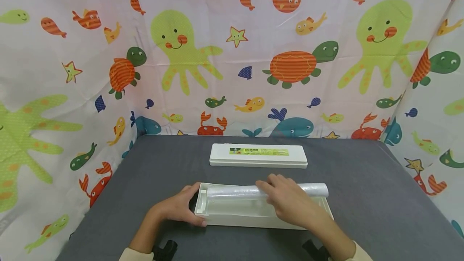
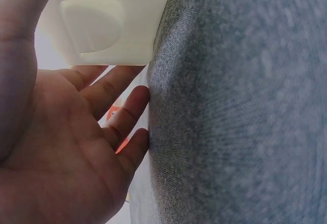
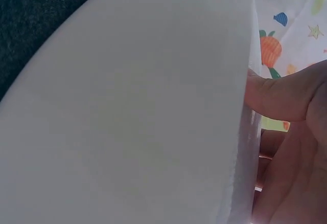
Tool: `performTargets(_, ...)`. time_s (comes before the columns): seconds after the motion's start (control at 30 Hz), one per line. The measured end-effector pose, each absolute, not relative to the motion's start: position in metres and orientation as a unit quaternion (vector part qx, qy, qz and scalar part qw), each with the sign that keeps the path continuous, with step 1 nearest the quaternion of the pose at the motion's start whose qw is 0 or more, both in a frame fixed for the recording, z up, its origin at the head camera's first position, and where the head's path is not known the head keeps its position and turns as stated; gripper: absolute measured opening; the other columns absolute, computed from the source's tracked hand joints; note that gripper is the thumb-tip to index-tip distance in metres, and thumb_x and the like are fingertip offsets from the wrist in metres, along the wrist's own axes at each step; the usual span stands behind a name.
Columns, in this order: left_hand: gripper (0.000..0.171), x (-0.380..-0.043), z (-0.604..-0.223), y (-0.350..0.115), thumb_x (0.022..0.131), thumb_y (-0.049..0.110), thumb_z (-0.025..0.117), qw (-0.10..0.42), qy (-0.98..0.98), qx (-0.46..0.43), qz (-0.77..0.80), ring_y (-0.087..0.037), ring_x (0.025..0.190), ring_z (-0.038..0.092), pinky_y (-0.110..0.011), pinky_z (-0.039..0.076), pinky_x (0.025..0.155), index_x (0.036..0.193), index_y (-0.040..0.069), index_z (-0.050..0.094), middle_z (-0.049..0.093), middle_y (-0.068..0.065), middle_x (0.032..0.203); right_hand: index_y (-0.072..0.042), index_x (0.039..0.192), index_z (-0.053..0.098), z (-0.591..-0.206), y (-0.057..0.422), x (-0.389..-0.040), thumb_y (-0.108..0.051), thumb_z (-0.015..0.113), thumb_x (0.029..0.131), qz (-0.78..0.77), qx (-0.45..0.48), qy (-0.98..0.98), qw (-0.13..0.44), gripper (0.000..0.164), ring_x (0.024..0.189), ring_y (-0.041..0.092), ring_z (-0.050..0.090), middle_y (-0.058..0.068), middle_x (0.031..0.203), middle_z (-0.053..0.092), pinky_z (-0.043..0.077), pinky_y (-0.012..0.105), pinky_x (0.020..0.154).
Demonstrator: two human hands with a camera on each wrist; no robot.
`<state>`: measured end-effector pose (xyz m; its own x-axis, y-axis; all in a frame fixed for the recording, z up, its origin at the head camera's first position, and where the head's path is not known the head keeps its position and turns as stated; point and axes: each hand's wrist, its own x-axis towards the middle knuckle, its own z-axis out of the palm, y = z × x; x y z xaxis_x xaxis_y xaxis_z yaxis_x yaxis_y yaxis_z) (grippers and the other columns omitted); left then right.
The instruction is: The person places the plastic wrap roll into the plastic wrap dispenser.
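Note:
A long white plastic wrap box (image 1: pixel 253 220) lies open on the table, its hollow facing up. A roll of clear plastic wrap (image 1: pixel 232 192) lies along the box's back side, its right end raised past the back right rim. My right hand (image 1: pixel 290 202) grips the roll right of its middle, the thumb at the near side. At the box's left end, my left hand (image 1: pixel 178 206) holds the box between thumb at the front corner and fingers at the back corner. The left wrist view shows the box's end wall (image 2: pixel 112 29) above the palm.
Behind the box a white lid (image 1: pixel 258 160) with a green and yellow label lies on the grey tabletop (image 1: pixel 163 160). A curtain (image 1: pixel 235 71) printed with sea animals closes off the back and both sides.

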<state>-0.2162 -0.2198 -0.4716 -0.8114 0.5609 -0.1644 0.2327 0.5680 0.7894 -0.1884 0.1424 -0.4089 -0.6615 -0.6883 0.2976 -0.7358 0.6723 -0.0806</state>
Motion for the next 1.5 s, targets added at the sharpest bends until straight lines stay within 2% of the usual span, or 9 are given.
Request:
performTargets(0.3,0.091,-0.215,-0.473,-0.220,0.069,0.040,0.089,0.202,0.860,0.232,0.406,-0.026,0.114,0.039,-0.049,0.043,0.088,0.143,0.021,0.040,0.044,-0.005,0.124,-0.011,0.125,0.065,-0.413,0.141,-0.187,-0.006,0.082,0.080,0.085,0.391,-0.907,0.131,0.048,0.081,0.017,0.051,0.002,0.096,0.056,0.042,0.030,0.064)
performTargets(0.63,0.091,-0.215,-0.472,-0.220,0.069,0.039,0.089,0.202,0.854,0.239,0.415,-0.027,0.116,0.037,-0.049,0.042,0.089,0.143,0.021,0.040,0.043,-0.005,0.125,-0.011,0.124,0.065,-0.414,0.139,-0.185,-0.006,0.083,0.079,0.083,0.397,-0.903,0.144,0.049,0.077,0.015,0.045,0.001,0.094,0.054,0.036,0.027,0.062)
performTargets(1.5,0.090,-0.217,-0.473,-0.220,0.069,0.042,0.088,0.200,0.864,0.232,0.400,-0.026,0.118,0.037,-0.049,0.041,0.091,0.142,0.020,0.041,0.044,-0.003,0.124,-0.009,0.124,0.066,-0.421,0.133,-0.186,-0.008,0.082,0.080,0.082,0.405,-0.903,0.118,0.047,0.072,0.013,0.042,0.000,0.089,0.051,0.035,0.025,0.060)
